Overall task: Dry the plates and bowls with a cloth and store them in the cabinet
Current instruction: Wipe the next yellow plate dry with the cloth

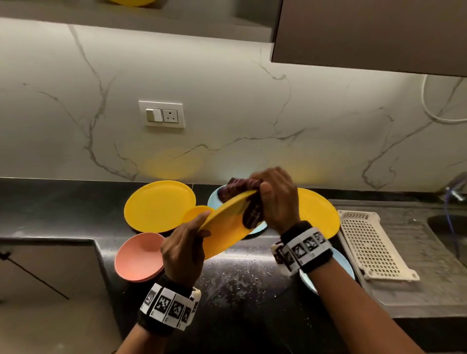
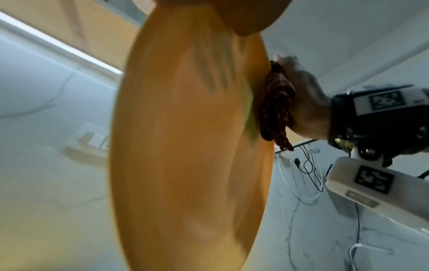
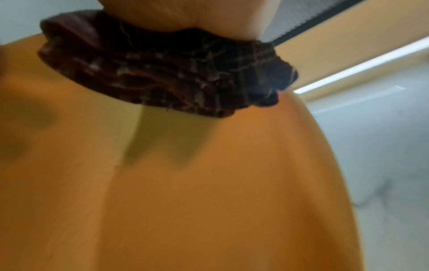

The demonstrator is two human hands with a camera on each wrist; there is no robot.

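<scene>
**Wiping one yellow plate, most of the stack still waiting**

Our right hand has its fingers curled round a bunched dark checked cloth, pinching it over the far rim of a yellow plate so the fabric wraps both faces. Our left hand grips the near rim of that same plate, fingers spread under it and thumb on top, holding it tilted above the black counter. From the left wrist view the plate's underside fills the picture, with the cloth pressed at its edge.

We judge the task is early. Lying on the counter, not yet dried as far as we can tell, are two more yellow plates, a pink bowl and light blue dishes partly hidden behind our arms. Water drops speckle the counter. A yellow dish shows on the shelf overhead, perhaps already stored. The cream drain rack sits by the sink.
</scene>
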